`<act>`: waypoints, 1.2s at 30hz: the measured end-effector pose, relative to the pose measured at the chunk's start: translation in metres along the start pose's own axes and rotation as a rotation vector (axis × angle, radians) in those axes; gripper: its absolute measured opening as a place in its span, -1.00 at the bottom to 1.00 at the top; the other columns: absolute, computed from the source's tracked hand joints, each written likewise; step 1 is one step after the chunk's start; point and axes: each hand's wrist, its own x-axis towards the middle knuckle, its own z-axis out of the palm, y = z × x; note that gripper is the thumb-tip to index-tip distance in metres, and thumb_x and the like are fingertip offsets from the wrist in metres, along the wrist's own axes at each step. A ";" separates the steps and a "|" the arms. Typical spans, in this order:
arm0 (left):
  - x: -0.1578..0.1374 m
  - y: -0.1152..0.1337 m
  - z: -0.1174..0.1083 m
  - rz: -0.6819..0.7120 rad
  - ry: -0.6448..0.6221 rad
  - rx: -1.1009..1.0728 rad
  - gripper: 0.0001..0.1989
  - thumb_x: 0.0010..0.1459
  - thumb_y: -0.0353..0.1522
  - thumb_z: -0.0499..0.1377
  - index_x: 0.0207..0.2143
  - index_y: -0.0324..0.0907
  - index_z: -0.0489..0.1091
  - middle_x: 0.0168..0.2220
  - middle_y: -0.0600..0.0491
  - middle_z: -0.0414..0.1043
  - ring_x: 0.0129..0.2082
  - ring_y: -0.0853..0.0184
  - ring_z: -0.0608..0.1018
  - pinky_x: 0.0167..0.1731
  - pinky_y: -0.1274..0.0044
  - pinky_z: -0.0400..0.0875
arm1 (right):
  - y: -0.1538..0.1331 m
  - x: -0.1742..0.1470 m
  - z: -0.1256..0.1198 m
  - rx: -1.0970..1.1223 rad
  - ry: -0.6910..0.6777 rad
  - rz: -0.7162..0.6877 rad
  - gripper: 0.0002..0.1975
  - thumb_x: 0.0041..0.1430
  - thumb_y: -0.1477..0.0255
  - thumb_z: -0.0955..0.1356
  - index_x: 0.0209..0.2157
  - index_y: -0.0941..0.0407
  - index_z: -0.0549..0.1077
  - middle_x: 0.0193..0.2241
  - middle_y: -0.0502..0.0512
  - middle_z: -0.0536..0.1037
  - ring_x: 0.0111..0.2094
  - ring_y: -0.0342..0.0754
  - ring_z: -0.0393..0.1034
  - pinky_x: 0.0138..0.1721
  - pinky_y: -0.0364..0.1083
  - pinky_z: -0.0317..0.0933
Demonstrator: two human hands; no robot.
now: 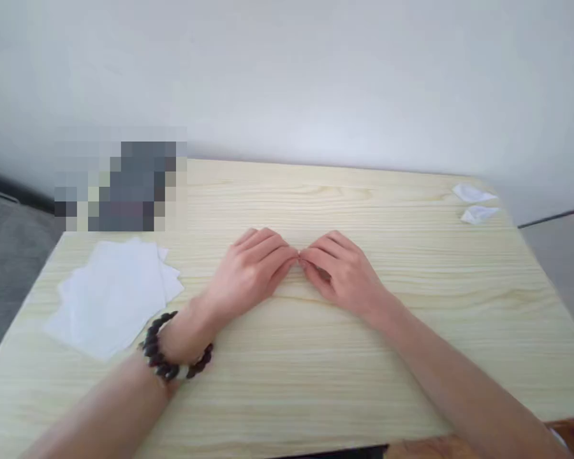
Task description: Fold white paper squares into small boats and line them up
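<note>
The two hands meet fingertip to fingertip over the middle of the counter, and whatever may be pinched there is too small and too covered by the fingers for me to tell. The left hand is turned back-up, its fingers drawn together and pointing right, the thumb tucked underneath; the right hand mirrors it, knuckles raised, with a small dark gap between its thumb and curled fingers. Both are bunched into a pinch, though I cannot say whether either one grips anything. The left wrist bends slightly where the forearm comes up from the lower left, and around it sits a string of dark beads (one pale bead shows among them). The right forearm, bare at the wrist, slants in from the lower right, so the two arms form a wide peak. Just beyond the left forearm, to the left of that hand, lies a loose stack of white sheets, fanned at uneven angles. A dark shape, blurred into blocks, sits behind the stack. Well apart, at the far right corner, two folded white pieces lie one behind the other, near the pale wall.
</note>
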 end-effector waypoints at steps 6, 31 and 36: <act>0.002 0.005 0.001 -0.026 0.001 -0.009 -0.91 0.22 -0.46 0.14 -0.35 -0.28 0.42 -0.44 0.02 0.44 -0.38 0.33 0.44 -0.34 0.46 0.32 | 0.003 0.000 -0.004 0.098 -0.017 -0.048 -0.85 0.26 0.55 0.25 -0.34 0.20 0.44 -0.45 0.10 0.47 -0.36 -0.06 0.26 -0.27 -0.05 0.23; -0.003 -0.013 -0.010 -0.303 -0.196 -0.437 -0.80 0.21 -0.34 0.18 -0.46 -0.22 0.45 -0.59 0.18 0.35 -0.61 0.52 0.33 -0.58 0.66 0.16 | 0.017 -0.004 -0.020 0.620 -0.154 0.368 -0.76 0.33 0.40 0.23 -0.18 0.14 0.51 -0.55 -0.03 0.53 -0.56 -0.24 0.31 -0.51 -0.25 0.14; -0.001 -0.015 -0.014 -0.455 -0.267 -0.531 -0.82 0.23 -0.33 0.13 -0.23 -0.20 0.49 -0.43 0.12 0.47 -0.52 0.49 0.40 -0.52 0.65 0.23 | 0.019 -0.005 -0.020 0.602 -0.119 0.436 -0.74 0.32 0.39 0.23 -0.04 0.11 0.45 -0.51 -0.04 0.57 -0.66 -0.26 0.18 -0.61 -0.25 0.07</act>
